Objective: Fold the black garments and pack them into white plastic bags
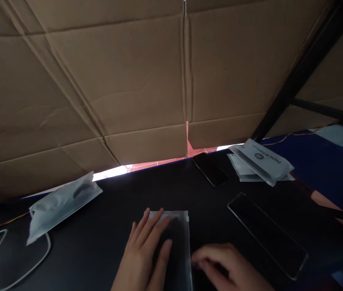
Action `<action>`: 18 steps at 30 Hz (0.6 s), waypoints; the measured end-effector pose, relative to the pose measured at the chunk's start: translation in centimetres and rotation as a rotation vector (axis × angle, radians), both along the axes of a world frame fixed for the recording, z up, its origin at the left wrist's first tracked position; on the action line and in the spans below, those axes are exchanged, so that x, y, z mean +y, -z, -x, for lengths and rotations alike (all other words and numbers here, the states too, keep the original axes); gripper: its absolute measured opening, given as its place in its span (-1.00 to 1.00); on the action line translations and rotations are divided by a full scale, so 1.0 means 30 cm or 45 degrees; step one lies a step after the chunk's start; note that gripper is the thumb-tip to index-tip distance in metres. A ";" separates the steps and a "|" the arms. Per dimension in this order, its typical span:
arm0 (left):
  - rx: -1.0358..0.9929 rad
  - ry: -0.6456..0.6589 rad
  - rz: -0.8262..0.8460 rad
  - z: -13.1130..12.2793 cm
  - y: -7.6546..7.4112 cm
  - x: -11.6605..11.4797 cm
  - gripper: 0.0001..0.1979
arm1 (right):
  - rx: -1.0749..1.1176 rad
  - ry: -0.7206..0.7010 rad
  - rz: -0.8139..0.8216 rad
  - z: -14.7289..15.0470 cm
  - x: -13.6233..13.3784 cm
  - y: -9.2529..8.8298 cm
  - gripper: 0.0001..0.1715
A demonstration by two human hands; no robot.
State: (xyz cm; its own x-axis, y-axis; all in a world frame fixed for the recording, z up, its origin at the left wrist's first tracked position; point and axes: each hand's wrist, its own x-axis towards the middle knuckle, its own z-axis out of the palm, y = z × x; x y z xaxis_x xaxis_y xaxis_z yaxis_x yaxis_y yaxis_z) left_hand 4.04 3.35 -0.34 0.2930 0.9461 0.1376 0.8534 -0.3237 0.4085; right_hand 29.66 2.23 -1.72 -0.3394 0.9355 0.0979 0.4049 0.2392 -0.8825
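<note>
Cardboard (141, 72) stands behind the black table (104, 226), with a dark bar (298, 76) slanting across its right side. On the table, at the right, lies a clear-edged panel (266, 236), flat and apart from both hands; at the far left a frosted pouch (65, 204) lies aslant, a pale cable (19, 283) looping out near its lower edge. White packets (260, 159), the uppermost printed, overlap near the far right edge, with a dark phone (210, 169) just beside them. The left hand (144, 252) rests palm down on the translucent bag (179, 252), which lies flat at the near middle of the table and runs out of view below; its fingers are extended, slightly parted, and close on nothing. The right hand (227, 264) lies at the bag's right edge, fingers curled toward the thumb; blur prevents telling whether they pinch that edge. Smallest is the pale slider (187, 218) at the far end of the bag's ridged edge. For sound handling, the left palm is best kept broad and light, so that the thin film neither slides nor creases, while the right fingers bear only on the edge, squarely and without tugging sideways.
</note>
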 end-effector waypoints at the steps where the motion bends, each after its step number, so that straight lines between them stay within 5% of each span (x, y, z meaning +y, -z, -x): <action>1: -0.008 -0.012 0.033 -0.015 -0.025 0.035 -0.53 | -0.006 0.101 0.040 -0.016 0.011 0.004 -0.72; 5: -0.019 0.031 0.129 -0.120 -0.082 0.149 -0.63 | -0.052 0.341 0.150 0.021 0.079 0.039 -0.64; 9: -0.081 0.076 0.162 -0.186 -0.085 0.172 -0.72 | -0.039 0.305 0.108 0.098 0.112 0.028 -0.58; 18: -0.283 -0.123 0.130 -0.136 -0.064 0.154 -0.67 | -0.102 0.203 -0.070 0.160 0.015 0.044 -0.62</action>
State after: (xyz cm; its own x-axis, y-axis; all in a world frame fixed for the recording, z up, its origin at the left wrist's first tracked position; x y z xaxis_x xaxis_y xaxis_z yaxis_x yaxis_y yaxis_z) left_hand 8.13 7.98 1.59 0.1738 0.9806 0.0906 0.7642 -0.1924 0.6156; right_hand 24.86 2.67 -3.05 -0.1963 0.9720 0.1292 0.5101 0.2138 -0.8331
